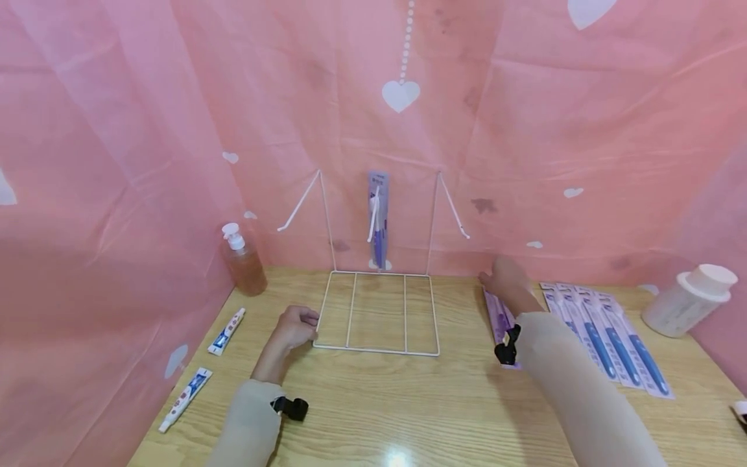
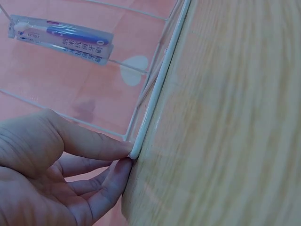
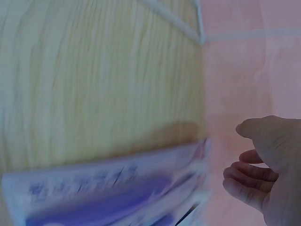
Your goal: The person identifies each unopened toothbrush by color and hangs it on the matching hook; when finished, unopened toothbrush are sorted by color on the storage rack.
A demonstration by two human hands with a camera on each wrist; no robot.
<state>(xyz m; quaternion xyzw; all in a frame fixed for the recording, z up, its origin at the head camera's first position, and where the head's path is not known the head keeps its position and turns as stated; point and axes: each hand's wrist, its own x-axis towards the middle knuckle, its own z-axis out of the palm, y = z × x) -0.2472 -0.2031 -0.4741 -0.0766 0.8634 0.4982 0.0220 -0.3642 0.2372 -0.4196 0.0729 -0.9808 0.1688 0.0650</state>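
"Purple-handled toothbrushes in flat, lilac-printed plastic packs [image 1: 498, 316]: where do we find them in the head view?"

"On the pale wood-grain table [image 1: 373, 408], under our right hand [image 1: 506, 280] and its wrist. Their long axis runs from the pink heart-print curtain [image 1: 397, 136] toward us. Our right hand is the nearer; our left hand [image 1: 294, 326] is well apart, across the white wire rack with hooks [image 1: 376, 351]. One similar purple toothbrush pack [image 1: 379, 250] hangs at the middle hook."

"From the left wrist?"

"Our left thumb and fingers pinch a corner of the rack's base."

"And the right wrist?"

"The packs lie left of our fingers and a little lower, one end pointing handward, with a gap showing between. Our thumb stands apart from loosely bent fingers; we see nothing gripped."
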